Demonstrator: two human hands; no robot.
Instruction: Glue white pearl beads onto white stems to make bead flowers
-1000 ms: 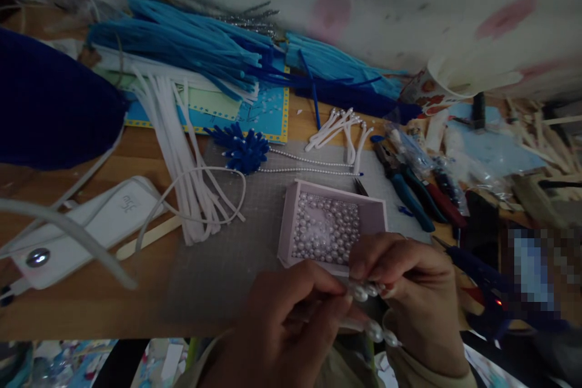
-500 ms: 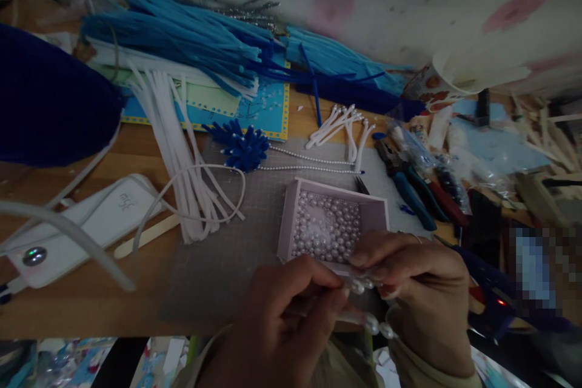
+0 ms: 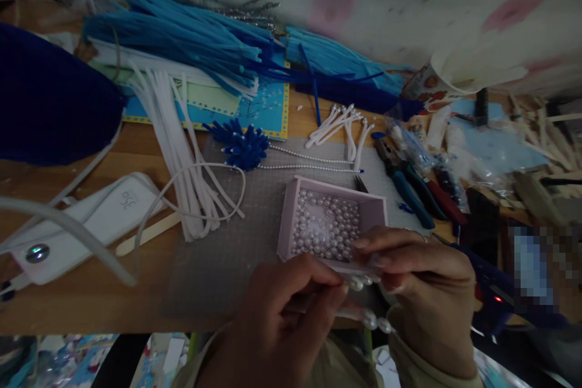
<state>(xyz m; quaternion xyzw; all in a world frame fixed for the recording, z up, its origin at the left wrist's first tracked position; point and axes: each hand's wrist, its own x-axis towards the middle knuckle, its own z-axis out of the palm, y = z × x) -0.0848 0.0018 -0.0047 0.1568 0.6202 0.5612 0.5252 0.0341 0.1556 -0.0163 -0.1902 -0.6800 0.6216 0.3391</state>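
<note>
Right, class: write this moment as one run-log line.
left hand: pinching pearl strand | right hand: pinching same strand | behind: pink box of loose pearls | surface: grey cutting mat

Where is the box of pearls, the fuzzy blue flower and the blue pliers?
box of pearls (image 3: 378, 213), head view, on its right pink wall.
fuzzy blue flower (image 3: 244, 147), head view, on its middle.
blue pliers (image 3: 409, 194), head view, on a handle.

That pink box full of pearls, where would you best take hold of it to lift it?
Take the pink box by its two short side walls, coming straight down from above. It lies flat and open-topped on the grey mat, loose pearls filling it, so a level lift seems safest. The near wall is crowded by the left hand and right hand.
</note>
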